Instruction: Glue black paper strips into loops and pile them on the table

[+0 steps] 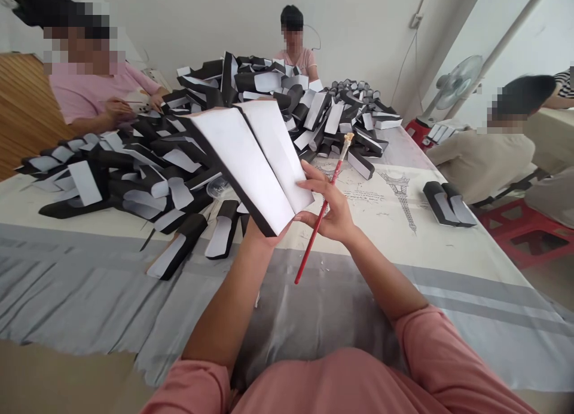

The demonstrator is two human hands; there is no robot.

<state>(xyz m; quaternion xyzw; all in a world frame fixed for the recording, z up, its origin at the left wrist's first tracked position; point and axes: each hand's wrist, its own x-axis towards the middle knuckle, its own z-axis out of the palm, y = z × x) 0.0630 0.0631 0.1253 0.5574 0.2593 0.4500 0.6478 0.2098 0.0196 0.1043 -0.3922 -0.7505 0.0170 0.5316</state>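
Two black-and-white paper boxes (251, 163), side by side with their white faces up, are held tilted in front of me. My left hand (265, 235) grips them from below; its fingers are hidden behind them. My right hand (332, 208) is closed around a red-handled paintbrush (319, 220), whose pale, clotted bristles point up and away. Fingertips and thumb of that hand also pinch the near right end of the white box. Several similar boxes lie close by on the table, among them a black one with a white flap (222, 230).
A large heap of black-and-white paper boxes (197, 145) covers the table's left and far side. A finished-looking pair (448, 205) lies at the right edge of the patterned tablecloth (381, 241). Co-workers sit left, opposite and right. A fan (457, 82) and red stool (529, 232) stand right.
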